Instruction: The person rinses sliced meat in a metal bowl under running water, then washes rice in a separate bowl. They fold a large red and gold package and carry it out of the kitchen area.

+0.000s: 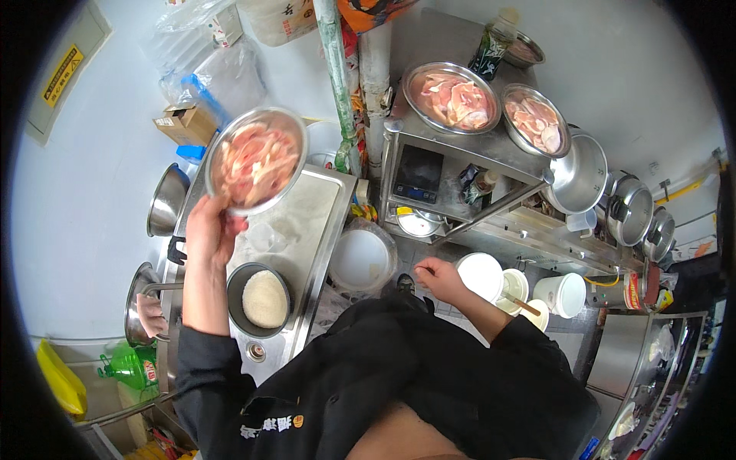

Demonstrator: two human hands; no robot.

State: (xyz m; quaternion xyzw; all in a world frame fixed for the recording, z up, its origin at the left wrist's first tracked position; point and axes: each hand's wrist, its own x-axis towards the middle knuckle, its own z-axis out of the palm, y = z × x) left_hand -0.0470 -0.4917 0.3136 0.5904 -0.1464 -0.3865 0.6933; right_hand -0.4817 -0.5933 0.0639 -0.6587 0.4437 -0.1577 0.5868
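My left hand (213, 227) grips the near rim of a round metal bowl (305, 138), raised over the far left end of the steel counter (305, 207). Raw pale-pink meat pieces (259, 161), blurred, fill the bowl. Below my left wrist, a dark grey pot (234, 299) holding white rice (265, 299) stands on the counter. My right hand (438, 280) hangs before my body with its fingers curled; nothing shows in it. It is nearest to a white bucket (478, 276).
A steel shelf table (460, 146) carries two metal bowls of raw meat (457, 100) and a dark-labelled bottle (493, 49). A black scale (418, 172) sits underneath. Several buckets (560, 294) stand on the floor. A green pipe (333, 69) rises between counter and shelf.
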